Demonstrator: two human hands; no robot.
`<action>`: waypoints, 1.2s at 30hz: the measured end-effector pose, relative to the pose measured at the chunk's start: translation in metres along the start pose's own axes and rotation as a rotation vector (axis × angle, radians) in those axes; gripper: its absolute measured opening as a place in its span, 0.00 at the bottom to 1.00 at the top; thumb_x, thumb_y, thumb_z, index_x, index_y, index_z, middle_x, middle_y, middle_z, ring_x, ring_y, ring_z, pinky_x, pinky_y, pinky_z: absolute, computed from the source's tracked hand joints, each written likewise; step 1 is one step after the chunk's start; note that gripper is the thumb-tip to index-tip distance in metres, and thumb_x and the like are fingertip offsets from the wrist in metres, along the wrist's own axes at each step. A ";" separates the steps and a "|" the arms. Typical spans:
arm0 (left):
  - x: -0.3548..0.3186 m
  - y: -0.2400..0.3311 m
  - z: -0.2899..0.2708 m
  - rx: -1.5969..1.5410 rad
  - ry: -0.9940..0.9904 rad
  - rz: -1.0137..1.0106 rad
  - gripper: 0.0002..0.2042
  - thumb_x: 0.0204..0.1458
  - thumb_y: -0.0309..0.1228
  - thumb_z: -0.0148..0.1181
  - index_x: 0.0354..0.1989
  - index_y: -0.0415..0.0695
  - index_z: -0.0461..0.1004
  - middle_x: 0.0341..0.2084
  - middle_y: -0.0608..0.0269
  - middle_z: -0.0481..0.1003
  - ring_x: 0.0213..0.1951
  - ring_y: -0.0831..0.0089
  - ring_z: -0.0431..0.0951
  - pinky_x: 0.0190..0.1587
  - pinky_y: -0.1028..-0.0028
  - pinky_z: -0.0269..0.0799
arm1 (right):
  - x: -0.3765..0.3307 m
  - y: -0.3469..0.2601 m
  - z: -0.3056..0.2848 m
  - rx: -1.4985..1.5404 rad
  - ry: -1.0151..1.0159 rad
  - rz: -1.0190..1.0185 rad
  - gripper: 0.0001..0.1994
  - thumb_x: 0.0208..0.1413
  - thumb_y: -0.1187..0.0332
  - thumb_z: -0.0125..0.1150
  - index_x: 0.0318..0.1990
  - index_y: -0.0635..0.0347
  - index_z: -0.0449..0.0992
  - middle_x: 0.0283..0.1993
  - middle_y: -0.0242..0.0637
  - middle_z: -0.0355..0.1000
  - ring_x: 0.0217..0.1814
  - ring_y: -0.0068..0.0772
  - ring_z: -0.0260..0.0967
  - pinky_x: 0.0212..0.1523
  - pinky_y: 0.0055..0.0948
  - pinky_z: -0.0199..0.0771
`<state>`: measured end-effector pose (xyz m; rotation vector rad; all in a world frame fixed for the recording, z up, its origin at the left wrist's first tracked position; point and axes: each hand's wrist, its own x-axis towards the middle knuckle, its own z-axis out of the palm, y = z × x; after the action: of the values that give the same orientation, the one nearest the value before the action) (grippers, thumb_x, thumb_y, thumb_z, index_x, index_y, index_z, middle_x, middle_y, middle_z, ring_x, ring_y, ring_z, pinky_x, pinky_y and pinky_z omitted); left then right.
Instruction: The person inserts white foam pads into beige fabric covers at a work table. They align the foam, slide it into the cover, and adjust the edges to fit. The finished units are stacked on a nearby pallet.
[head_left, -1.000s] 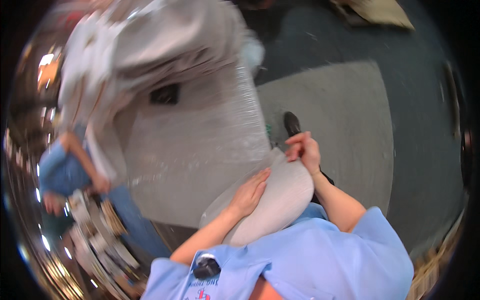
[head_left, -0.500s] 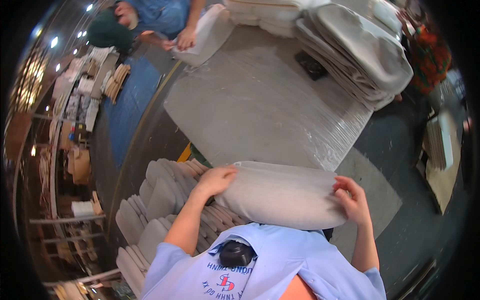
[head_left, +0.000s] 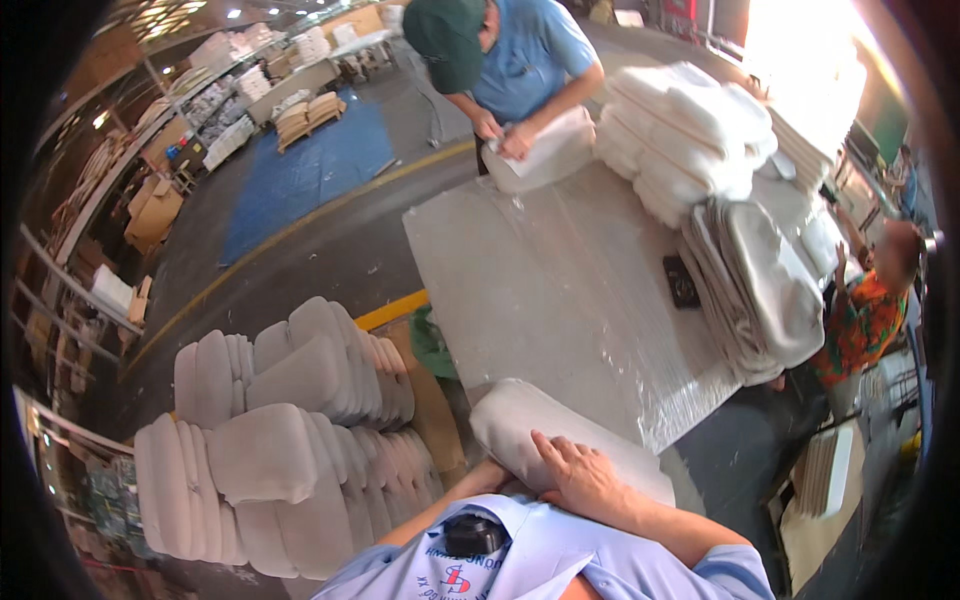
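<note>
Right hand [head_left: 580, 480] on grey cushion [head_left: 530, 425] — left perhaps beneath

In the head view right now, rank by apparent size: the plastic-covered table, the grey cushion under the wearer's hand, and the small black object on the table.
1. Plastic-covered table
2. Grey cushion, though it lies closer to the camera, which enlarges it
3. Small black object
</note>
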<state>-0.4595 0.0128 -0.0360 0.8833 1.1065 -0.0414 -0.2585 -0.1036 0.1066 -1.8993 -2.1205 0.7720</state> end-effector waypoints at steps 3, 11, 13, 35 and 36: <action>0.025 0.038 0.035 -0.145 -0.034 0.000 0.23 0.71 0.33 0.51 0.73 0.42 0.67 0.54 0.57 0.81 0.51 0.67 0.83 0.55 0.65 0.78 | 0.001 0.005 -0.001 -0.023 0.103 0.124 0.57 0.45 0.54 0.82 0.80 0.59 0.53 0.69 0.56 0.66 0.66 0.62 0.72 0.64 0.49 0.75; 0.051 0.071 0.074 0.032 -0.105 0.158 0.30 0.73 0.42 0.46 0.82 0.63 0.50 0.72 0.56 0.65 0.72 0.57 0.65 0.69 0.52 0.66 | 0.003 0.076 -0.057 0.282 0.309 0.548 0.42 0.45 0.63 0.79 0.71 0.59 0.70 0.50 0.55 0.83 0.55 0.54 0.83 0.56 0.47 0.81; 0.052 0.073 0.082 -0.097 -0.090 0.134 0.32 0.74 0.49 0.44 0.83 0.59 0.47 0.75 0.56 0.61 0.76 0.58 0.59 0.73 0.51 0.60 | -0.005 0.073 -0.071 0.485 0.494 0.479 0.38 0.46 0.67 0.79 0.68 0.62 0.73 0.50 0.52 0.84 0.55 0.47 0.83 0.56 0.42 0.81; 0.068 0.139 0.063 1.294 -0.436 0.320 0.30 0.72 0.53 0.45 0.64 0.37 0.72 0.59 0.54 0.77 0.59 0.65 0.74 0.63 0.64 0.70 | -0.041 0.083 0.064 1.829 1.253 0.536 0.34 0.57 0.50 0.80 0.63 0.54 0.68 0.54 0.31 0.75 0.58 0.29 0.71 0.58 0.32 0.70; 0.070 0.142 0.065 1.338 -0.443 0.320 0.29 0.72 0.53 0.45 0.64 0.37 0.72 0.58 0.54 0.77 0.59 0.65 0.74 0.63 0.64 0.70 | -0.044 0.081 0.070 1.808 1.297 0.565 0.30 0.57 0.51 0.80 0.58 0.55 0.70 0.52 0.30 0.76 0.55 0.27 0.72 0.55 0.30 0.72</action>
<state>-0.3144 0.0933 0.0036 2.0976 0.3903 -0.7405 -0.2141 -0.1603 0.0156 -1.0453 0.1854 0.6674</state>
